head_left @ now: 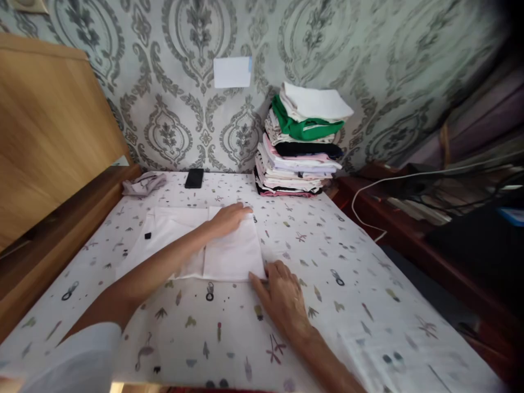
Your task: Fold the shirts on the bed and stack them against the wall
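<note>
Fingers (241, 209) of the left hand (229, 219) lie close together over the upper right part of a white garment (233, 254), at the centre of the frame. Lower down, the right hand (286, 300) has thumb and forefinger parted at the garment's lower right corner — whether they pinch the cloth, I cannot tell.

A broad stretch of patterned sheet (319, 256) runs from the garment's right edge to the dark red-brown furniture (409, 240) at the right of the frame, and another strip lies below its lower edge. Wooden furniture (53, 136) bounds the left side. Toward the top, the room narrows: a crumpled greyish cloth (144, 184) at upper left, a flat black object (194, 178) beside it, and a tall stack of folded clothes (297, 169) right of centre.

Flat and pale, the garment shows a folded panel at its right end — smooth, straight-edged — and a small black mark (148, 236) toward its left.
</note>
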Available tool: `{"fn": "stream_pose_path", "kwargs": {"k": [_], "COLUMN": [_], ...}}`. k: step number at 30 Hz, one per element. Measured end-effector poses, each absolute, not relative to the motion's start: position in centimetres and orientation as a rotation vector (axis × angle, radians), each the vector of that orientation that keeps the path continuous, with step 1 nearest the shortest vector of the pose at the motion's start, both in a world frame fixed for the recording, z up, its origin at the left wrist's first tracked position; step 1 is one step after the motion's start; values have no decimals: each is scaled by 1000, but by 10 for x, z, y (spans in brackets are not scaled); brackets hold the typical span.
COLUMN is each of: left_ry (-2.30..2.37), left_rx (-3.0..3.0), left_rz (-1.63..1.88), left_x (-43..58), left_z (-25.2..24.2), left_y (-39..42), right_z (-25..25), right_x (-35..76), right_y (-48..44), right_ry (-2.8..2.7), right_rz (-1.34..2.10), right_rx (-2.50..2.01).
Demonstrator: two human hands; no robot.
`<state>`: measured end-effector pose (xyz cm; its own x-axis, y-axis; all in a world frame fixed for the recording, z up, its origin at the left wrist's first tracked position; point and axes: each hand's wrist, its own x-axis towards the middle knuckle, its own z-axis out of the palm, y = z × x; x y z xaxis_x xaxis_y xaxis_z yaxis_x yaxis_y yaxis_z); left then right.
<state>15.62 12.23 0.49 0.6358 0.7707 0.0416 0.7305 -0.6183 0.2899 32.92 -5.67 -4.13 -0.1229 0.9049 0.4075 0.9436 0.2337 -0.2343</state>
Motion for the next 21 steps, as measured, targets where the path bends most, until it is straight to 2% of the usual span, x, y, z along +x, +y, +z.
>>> {"fn": "stream_pose_path", "kwargs": {"k": [5,10,15,21], "left_ry": [1220,1196,1189,1149], "left_rx": [2535,2432,2306,2141], "left_rz": [-6,-71,-34,254], "left_x": [173,176,176,208], "left_z": [20,29,41,61], "left_y": [164,181,184,185], "right_z": [-43,-26,-18,-15], "right_x": [325,318,319,369], "right_y": [-52,-47,-49,-47], "right_ry": [-1993,-1636,-1146,-1020], "right_rz": [128,668,1169,1011], "right_rx": [-1698,-1647,-1414,-1404]}}
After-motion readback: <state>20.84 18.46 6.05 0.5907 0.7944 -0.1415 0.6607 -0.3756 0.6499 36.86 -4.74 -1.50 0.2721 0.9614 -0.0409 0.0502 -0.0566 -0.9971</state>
